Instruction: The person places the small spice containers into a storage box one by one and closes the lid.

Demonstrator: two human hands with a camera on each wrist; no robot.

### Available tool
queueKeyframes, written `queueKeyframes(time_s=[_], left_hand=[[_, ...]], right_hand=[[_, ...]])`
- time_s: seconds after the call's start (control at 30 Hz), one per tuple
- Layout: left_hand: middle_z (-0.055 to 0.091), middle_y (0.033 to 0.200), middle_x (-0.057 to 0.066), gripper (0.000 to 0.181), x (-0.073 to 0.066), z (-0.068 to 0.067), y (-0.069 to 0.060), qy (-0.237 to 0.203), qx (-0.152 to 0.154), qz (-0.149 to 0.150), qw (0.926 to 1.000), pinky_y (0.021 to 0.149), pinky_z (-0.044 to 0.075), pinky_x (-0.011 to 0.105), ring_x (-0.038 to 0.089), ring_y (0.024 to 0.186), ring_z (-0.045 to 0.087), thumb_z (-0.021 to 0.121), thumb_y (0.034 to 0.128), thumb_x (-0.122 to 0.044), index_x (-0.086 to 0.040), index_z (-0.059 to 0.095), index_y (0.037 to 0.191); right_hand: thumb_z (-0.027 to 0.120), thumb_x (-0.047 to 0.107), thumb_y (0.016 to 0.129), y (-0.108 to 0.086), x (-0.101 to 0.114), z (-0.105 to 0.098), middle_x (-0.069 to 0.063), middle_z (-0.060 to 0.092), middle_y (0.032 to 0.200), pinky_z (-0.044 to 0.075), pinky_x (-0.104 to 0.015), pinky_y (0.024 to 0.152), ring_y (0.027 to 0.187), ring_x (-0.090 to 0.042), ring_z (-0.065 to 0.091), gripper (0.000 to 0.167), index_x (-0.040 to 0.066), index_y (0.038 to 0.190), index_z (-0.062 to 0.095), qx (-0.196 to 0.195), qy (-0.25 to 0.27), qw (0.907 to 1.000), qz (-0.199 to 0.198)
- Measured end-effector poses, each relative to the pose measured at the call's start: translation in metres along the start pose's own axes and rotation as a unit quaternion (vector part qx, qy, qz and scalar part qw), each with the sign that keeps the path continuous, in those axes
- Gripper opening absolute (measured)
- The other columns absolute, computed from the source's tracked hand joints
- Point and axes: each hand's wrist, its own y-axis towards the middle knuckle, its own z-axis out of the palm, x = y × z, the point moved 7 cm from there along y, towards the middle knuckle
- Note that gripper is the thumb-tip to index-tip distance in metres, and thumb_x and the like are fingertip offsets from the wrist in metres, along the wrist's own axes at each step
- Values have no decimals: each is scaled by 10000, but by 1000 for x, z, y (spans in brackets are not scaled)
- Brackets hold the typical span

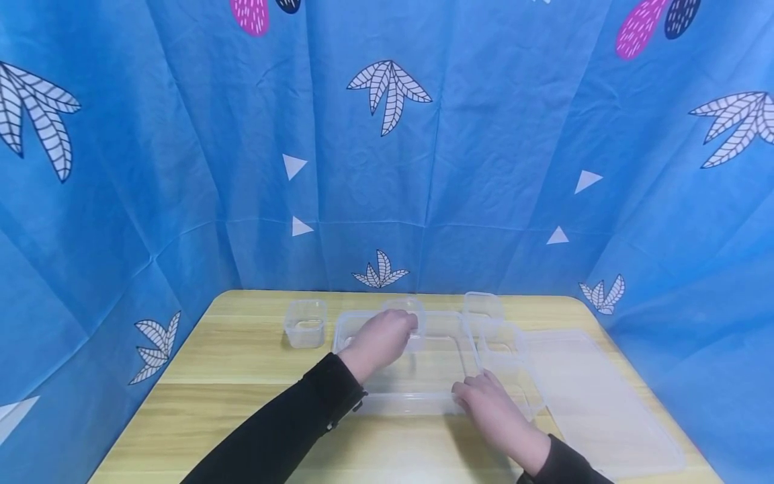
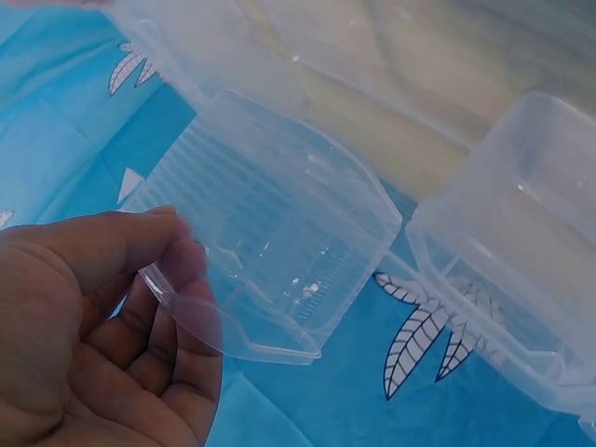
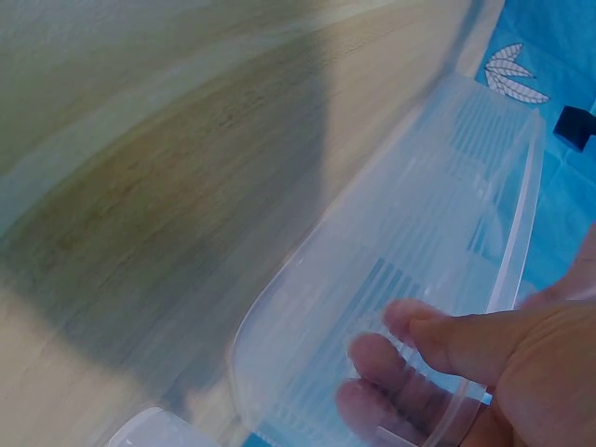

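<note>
My left hand (image 1: 383, 339) pinches the rim of a small clear plastic container (image 1: 406, 306) between thumb and fingers. This small container is over the back part of a large clear rectangular container (image 1: 411, 403). In the left wrist view, the small container (image 2: 279, 233) hangs tilted from the fingertips. At the large container's front right corner is my right hand (image 1: 492, 410). In the right wrist view, that hand (image 3: 521, 372) grips the wall (image 3: 372, 279) of the large container, with fingers showing through the clear plastic.
Another small clear container (image 1: 305, 329) stands left of the large one. More small containers, including one at the back (image 1: 484, 306), stand along its right side. A flat translucent lid (image 1: 605, 403) lies on the table's right. A blue patterned curtain (image 1: 484, 168) surrounds the wooden table (image 1: 230, 363).
</note>
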Motion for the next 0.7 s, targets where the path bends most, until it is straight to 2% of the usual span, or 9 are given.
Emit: queueKeyframes(time_s=[0.33,0.47,0.7], left_hand=[[722,933,38,190,-1,20,6,143,525,-149,9984,808,573,289,203,890,689,627,903,59,-98,702,980],[721,932,35,194,-1,21,8,140,743,-182,9970,800,572,287,200,893,686,627,905,61,-99,701,987],[731,981,35,218,0,19,12,16,915,-347,9952,851,563,291,204,945,687,624,906,64,-95,711,1029]], right_hand=[[713,133,882,2,1,-3,141,381,671,467,-528,940,661,-52,387,149,156,787,601,-85,-52,9999,-47],[713,139,879,2,2,-2,142,350,662,470,-527,929,649,-51,358,175,160,768,579,-140,-79,9998,-139],[732,144,863,1,1,-2,143,390,665,482,-526,920,654,-56,394,180,167,776,576,-263,-187,9992,-217]])
